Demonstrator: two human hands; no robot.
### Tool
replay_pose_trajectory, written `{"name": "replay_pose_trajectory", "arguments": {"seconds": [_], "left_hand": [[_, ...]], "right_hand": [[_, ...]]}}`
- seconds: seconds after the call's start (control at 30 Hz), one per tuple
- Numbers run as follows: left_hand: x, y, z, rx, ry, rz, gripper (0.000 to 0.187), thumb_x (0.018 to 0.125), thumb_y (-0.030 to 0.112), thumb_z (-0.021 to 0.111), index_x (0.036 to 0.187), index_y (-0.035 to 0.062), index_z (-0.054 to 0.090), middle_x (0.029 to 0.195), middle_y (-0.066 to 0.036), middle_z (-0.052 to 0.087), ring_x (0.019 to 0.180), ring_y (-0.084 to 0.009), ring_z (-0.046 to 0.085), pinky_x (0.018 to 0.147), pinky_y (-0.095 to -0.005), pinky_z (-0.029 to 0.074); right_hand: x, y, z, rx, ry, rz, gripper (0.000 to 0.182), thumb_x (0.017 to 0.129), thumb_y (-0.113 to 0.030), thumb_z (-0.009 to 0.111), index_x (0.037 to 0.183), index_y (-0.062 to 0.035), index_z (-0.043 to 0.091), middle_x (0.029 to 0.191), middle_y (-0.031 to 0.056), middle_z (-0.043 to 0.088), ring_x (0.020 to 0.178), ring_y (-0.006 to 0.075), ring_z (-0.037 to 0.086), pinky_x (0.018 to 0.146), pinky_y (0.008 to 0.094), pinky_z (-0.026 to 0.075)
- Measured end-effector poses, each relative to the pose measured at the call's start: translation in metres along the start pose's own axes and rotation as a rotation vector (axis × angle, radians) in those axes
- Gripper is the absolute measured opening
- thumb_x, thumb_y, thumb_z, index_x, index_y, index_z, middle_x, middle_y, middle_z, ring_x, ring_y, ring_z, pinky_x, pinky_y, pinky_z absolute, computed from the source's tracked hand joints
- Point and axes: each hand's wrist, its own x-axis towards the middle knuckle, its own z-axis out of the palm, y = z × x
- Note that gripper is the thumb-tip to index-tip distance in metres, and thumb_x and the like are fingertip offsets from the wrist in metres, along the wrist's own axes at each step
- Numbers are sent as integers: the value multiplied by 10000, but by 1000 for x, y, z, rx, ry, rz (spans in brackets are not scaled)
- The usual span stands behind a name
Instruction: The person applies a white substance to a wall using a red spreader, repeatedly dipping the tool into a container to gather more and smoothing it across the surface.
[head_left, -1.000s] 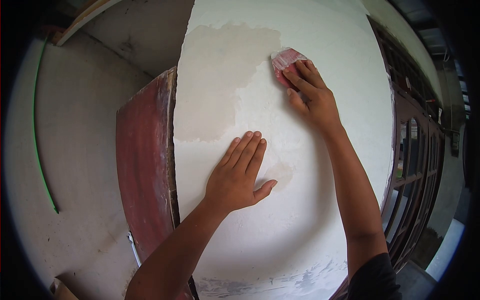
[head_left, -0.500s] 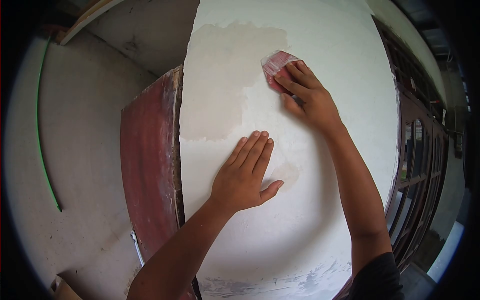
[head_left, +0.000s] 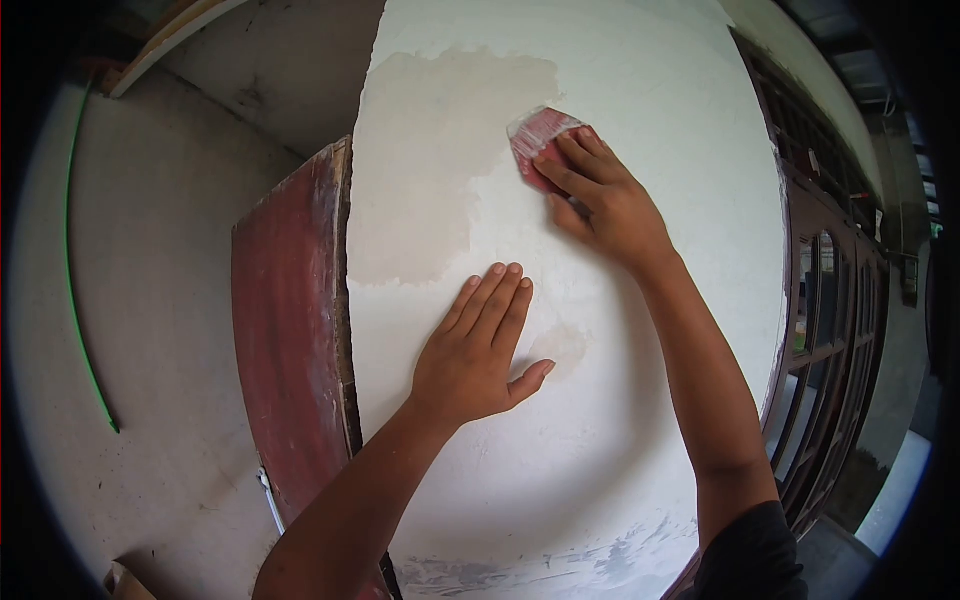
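Note:
My left hand (head_left: 470,350) lies flat against the white wall (head_left: 620,400), fingers pointing up and thumb out to the side, holding nothing. Higher and to the right, my right hand (head_left: 605,200) presses a red sheet (head_left: 545,150) to the wall; its upper part is coated with whitish dust. The fingers lie over the sheet's right part. A beige patch (head_left: 420,170) with ragged edges covers the wall left of the sheet, and a smaller faint patch (head_left: 562,350) is just right of my left hand.
A dark red wooden panel (head_left: 290,330) stands along the wall's left edge. Farther left, a thin green strip (head_left: 72,270) hangs on a grey wall. Brown framed windows (head_left: 825,300) are at the right, and a curved beam (head_left: 165,45) crosses the upper left.
The whole view has shifted slightly, with the wall and both hands appearing a little farther left. My right hand remains on the red sheet and my left hand remains flat on the wall.

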Motion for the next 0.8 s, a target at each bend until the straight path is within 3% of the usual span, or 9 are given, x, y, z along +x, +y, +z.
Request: {"name": "replay_pose_trajectory", "arguments": {"seconds": [0.27, 0.47, 0.67, 0.73, 0.8], "left_hand": [[-1, -2, 1, 11, 4, 5, 794, 895, 416, 718, 1464, -81, 475, 1538, -253, 472, 1478, -369, 422, 1221, -501, 343], [-1, -1, 0, 2, 4, 6, 787, 895, 414, 718, 1461, -81, 482, 1534, -254, 475, 1474, -372, 425, 1221, -504, 340], [-1, 0, 1, -7, 8, -12, 789, 892, 414, 721, 1463, -76, 483, 1535, -250, 477, 1474, -369, 425, 1222, -503, 340], [-1, 0, 1, 3, 12, -5, 792, 892, 416, 721, 1464, -76, 481, 1536, -247, 477, 1475, -368, 425, 1222, -501, 340], [-1, -1, 2, 5, 14, -4, 793, 892, 417, 720, 1464, -76, 481, 1536, -246, 477, 1475, -368, 425, 1221, -501, 341]], "right_hand": [[20, 16, -8, 52, 85, 202, 405, 882, -199, 720, 1285, -167, 732, 1405, 147, 640, 1389, 356, 534, 1144, 442, 469], [4, 18, -4, -29, -4, 135, 402, 878, -216, 736, 1278, -180, 742, 1426, 143, 628, 1396, 351, 528, 1140, 437, 474], [-17, 22, -16, 26, 87, 220, 395, 895, -233, 741, 1286, -184, 742, 1463, 163, 600, 1435, 335, 495, 1164, 419, 443], [-5, 22, -16, 79, 45, 302, 431, 905, -141, 736, 1335, -156, 713, 1501, 164, 570, 1476, 310, 448, 1176, 387, 426], [8, 26, -11, 73, 62, 280, 412, 910, -195, 732, 1322, -171, 720, 1482, 162, 585, 1453, 319, 475, 1160, 400, 444]]}}
